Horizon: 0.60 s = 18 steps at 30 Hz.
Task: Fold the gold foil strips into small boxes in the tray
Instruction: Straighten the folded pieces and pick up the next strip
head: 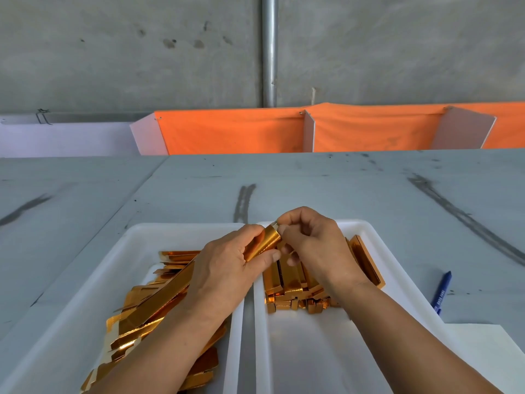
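A gold foil strip (262, 244) is held above the gap between two white trays. My left hand (227, 265) grips its body, with the long tail of the strip running down to the left. My right hand (309, 240) pinches the strip's upper end with fingertips. The left tray (85, 294) holds a loose heap of flat gold strips (147, 314). In the right tray (369, 231) lie several folded gold boxes (295, 291), partly hidden under my right wrist.
A blue pen (441, 291) lies on the grey table (312, 183) right of the right tray. A white sheet of paper (488, 345) sits at the lower right. Orange cloth and white panels (241, 132) stand along the table's far edge.
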Motion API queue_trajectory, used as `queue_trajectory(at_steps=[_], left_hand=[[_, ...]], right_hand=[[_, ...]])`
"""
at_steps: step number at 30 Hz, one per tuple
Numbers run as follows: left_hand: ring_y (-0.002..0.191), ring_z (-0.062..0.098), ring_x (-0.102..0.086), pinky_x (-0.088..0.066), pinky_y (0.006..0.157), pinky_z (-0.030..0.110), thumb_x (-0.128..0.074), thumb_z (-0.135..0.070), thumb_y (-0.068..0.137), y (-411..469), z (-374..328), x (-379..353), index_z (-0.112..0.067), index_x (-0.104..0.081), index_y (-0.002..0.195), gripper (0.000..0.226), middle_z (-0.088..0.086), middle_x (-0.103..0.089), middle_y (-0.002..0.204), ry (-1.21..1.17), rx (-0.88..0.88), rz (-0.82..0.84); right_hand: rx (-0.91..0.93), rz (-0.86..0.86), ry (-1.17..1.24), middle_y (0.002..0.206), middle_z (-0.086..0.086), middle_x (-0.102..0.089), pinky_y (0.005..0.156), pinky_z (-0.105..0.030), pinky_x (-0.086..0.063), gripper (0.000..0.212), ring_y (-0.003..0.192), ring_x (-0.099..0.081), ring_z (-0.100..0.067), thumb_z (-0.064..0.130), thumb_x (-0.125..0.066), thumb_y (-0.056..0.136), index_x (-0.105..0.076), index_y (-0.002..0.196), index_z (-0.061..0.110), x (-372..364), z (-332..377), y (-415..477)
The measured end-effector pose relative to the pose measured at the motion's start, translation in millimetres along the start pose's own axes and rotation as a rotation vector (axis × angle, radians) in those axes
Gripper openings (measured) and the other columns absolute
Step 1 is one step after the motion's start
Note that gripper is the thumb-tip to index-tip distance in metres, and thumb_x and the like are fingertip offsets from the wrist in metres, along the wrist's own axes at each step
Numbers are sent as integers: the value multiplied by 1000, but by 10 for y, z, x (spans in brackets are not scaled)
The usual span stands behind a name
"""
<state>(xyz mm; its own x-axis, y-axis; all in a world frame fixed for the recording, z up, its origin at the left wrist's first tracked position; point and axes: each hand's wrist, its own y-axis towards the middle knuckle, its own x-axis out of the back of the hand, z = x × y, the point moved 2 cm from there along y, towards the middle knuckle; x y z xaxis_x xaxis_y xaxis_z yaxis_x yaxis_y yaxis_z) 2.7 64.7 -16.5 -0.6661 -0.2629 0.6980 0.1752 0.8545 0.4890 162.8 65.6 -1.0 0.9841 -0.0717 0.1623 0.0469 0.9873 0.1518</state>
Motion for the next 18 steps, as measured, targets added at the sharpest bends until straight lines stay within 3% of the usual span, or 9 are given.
queue_trajectory(at_steps=[4, 9, 14, 18], left_hand=[[66, 5, -56, -47, 56, 20, -56, -67, 77, 0, -8, 5, -38, -56, 107, 42, -14, -56, 73, 16, -12, 4], [66, 4, -56, -46, 57, 19, -56, -65, 77, 1, -15, 1, -39, -54, 108, 41, -15, -55, 74, 42, -9, 20], [70, 6, -57, -43, 60, 16, -57, -63, 80, -10, -27, -7, -37, -54, 115, 45, -16, -57, 81, 94, -19, 32], [76, 6, -57, -42, 64, 13, -54, -64, 81, -6, -57, -9, -35, -52, 122, 50, -16, -59, 91, 140, -51, 46]], right_hand=[[27, -8, -23, 61, 2, -62, 55, -19, -50, 11, 52, -59, -6, 18, -63, 97, -68, 98, 29, 4, 1, 5], [64, -47, -96, 80, 8, -67, 62, -30, -59, 17, 59, -60, -12, 17, -67, 93, -71, 86, 33, 7, -3, 9], [180, -133, -327, 97, 18, -58, 63, -5, -46, 27, 89, -56, 6, 19, -71, 91, -65, 79, 42, 8, 7, 9], [114, -131, -321, 98, 16, -57, 65, -8, -44, 26, 87, -59, 1, 16, -69, 91, -65, 78, 38, 25, -27, 25]])
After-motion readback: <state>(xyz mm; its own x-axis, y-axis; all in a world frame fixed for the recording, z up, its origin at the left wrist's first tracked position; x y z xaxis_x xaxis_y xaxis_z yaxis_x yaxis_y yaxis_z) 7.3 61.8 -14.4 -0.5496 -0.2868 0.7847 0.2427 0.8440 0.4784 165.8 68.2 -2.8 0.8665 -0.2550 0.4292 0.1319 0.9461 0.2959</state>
